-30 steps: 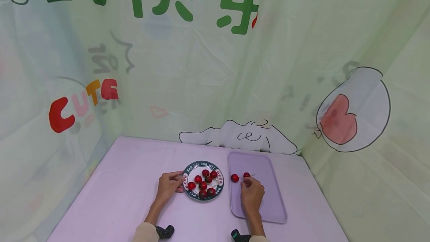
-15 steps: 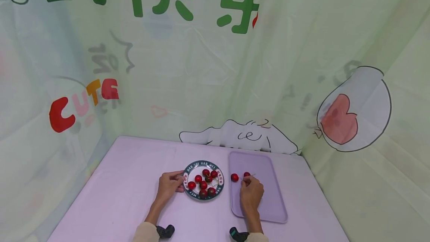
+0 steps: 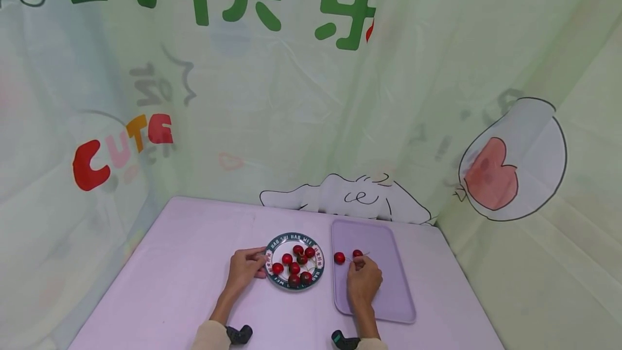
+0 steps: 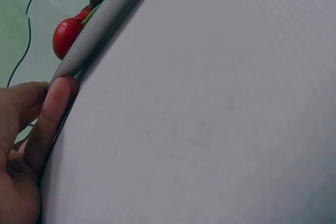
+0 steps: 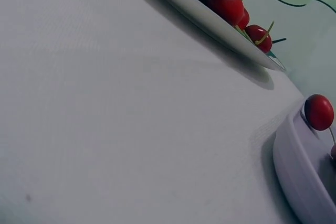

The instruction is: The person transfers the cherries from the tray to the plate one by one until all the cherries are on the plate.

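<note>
In the head view my left hand [image 3: 243, 271] pinches the left rim of a round plate [image 3: 318, 273] with a dark green border; its thumb lies by the upper rim. Several red cherries [image 3: 293, 268], some with stems, lie on the plate. My right hand [image 3: 364, 281] reaches over a purple tray [image 3: 389, 290], fingers curled, thumb and fingertips together at a cherry [image 3: 357, 253]. A second cherry [image 3: 339, 258] lies just left of the fingertips. In the left wrist view the fingers [image 4: 55, 103] hold the plate edge. The right wrist view leaves out the right hand.
A pale pink cloth covers the table [image 3: 170, 263]. The tray's raised wall [image 5: 294, 166] stands right of the plate, with a narrow strip of table between them. A printed curtain [image 3: 301, 123] hangs behind and at both sides.
</note>
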A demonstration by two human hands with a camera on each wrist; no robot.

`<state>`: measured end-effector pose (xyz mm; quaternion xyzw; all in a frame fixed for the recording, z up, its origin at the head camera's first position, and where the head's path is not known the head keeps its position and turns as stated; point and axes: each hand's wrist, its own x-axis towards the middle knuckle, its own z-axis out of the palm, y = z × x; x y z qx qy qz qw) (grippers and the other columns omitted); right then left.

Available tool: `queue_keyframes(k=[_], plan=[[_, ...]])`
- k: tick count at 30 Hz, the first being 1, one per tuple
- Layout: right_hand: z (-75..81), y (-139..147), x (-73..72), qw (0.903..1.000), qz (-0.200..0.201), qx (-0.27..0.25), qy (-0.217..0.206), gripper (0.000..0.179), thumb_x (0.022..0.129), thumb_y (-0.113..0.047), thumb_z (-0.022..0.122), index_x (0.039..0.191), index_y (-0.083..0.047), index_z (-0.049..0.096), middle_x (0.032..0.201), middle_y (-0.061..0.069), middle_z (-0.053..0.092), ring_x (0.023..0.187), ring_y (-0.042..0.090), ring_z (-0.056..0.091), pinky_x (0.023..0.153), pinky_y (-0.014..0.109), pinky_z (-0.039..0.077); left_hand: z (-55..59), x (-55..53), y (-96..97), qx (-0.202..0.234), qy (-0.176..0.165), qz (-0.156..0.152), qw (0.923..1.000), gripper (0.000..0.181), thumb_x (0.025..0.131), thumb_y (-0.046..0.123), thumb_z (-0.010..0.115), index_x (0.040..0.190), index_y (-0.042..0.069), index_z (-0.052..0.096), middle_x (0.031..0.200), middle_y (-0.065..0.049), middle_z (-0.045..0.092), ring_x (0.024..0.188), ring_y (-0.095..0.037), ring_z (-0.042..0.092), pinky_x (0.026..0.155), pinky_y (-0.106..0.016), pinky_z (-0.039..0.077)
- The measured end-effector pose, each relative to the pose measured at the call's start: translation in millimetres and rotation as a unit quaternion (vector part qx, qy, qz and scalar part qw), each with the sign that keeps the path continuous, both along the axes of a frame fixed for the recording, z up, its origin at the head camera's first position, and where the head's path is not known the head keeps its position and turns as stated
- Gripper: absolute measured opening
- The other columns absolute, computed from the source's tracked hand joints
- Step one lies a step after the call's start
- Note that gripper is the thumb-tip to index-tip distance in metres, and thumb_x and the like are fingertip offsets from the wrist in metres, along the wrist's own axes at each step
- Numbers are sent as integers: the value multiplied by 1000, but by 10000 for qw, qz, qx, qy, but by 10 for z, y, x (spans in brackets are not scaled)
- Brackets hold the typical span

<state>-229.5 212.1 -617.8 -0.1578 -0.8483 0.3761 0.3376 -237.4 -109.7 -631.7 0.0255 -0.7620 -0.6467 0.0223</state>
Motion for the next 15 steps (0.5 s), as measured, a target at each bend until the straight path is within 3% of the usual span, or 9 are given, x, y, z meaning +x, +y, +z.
queue_keyframes(k=[6,11,15], plan=[[6,21,18,9992,-294,-276,46,4,84,2,82,84,0,79,77,17,79,70,31,77,72,45,57,-7,3,6,-93,-9,-7,10000,35,103,3,71,138,1,74,91,-12,71,62,-13,74,61,-23,67],[116,31,63,9951,-315,-938,47,5,82,0,84,82,-2,80,78,16,80,64,15,73,64,20,53,17,5,6,-78,10,21,10000,35,103,3,71,138,0,74,91,-13,71,62,-13,73,61,-23,67],[179,38,113,9827,-163,-1844,-51,7,82,4,86,85,2,80,75,16,79,59,0,66,55,8,50,30,20,11,-114,-41,43,9999,35,103,3,71,138,0,73,92,-13,72,62,-14,73,61,-22,66]])
